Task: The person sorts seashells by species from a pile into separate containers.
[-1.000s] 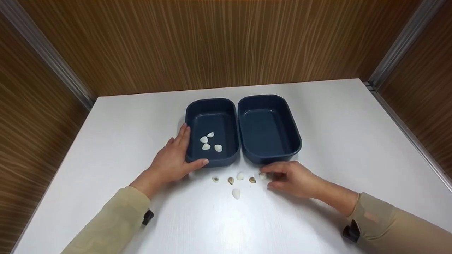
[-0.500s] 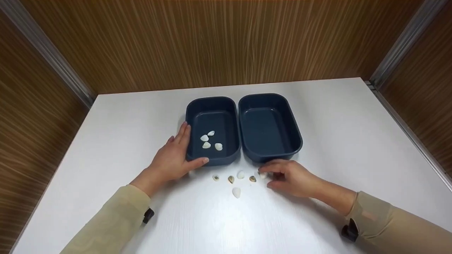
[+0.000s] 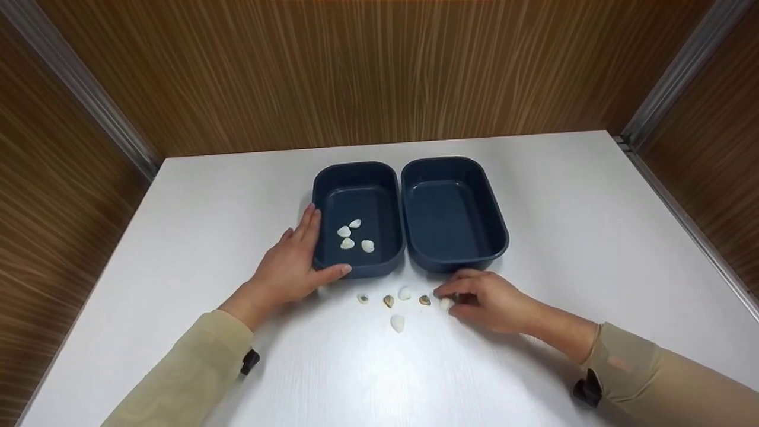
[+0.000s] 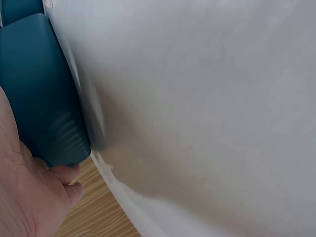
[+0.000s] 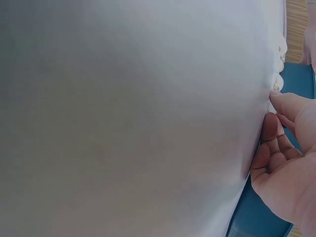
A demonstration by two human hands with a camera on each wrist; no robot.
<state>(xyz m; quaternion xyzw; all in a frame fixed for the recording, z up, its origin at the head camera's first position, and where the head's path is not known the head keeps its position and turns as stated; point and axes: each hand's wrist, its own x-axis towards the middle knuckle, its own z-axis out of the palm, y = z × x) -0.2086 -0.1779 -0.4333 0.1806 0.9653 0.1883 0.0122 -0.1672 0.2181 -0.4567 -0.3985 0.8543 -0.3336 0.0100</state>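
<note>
The left hand (image 3: 287, 267) lies along the outer side of the left box (image 3: 356, 200), fingers straight against the wall, thumb stretched across the near rim at the corner. Its grip is wide, the box's corner sitting between thumb and fingers. The left forearm slants in from the lower left, sleeve (image 3: 190, 367) ending just short of the wrist.

The right hand (image 3: 489, 302) comes in low from the right, resting near the worktop (image 3: 356, 379) just in front of the right box (image 3: 447, 219). Thumb and forefinger point inward, the other fingers bent behind them, as the right wrist view also shows. Its grip is narrow, holding a pale shell (image 3: 446, 303) between forefinger and thumb, down at the worktop; how firmly, I cannot tell.

Compared with a second ago, that shell has come a little nearer the person, from under the forefinger to beside the thumb tip. The left hand has kept its place on the box. Four shells (image 3: 347, 243) remain in the left box, towards its near end, and five shells (image 3: 398, 323) lie on the worktop as they did, in a loose cluster between the hands.
</note>
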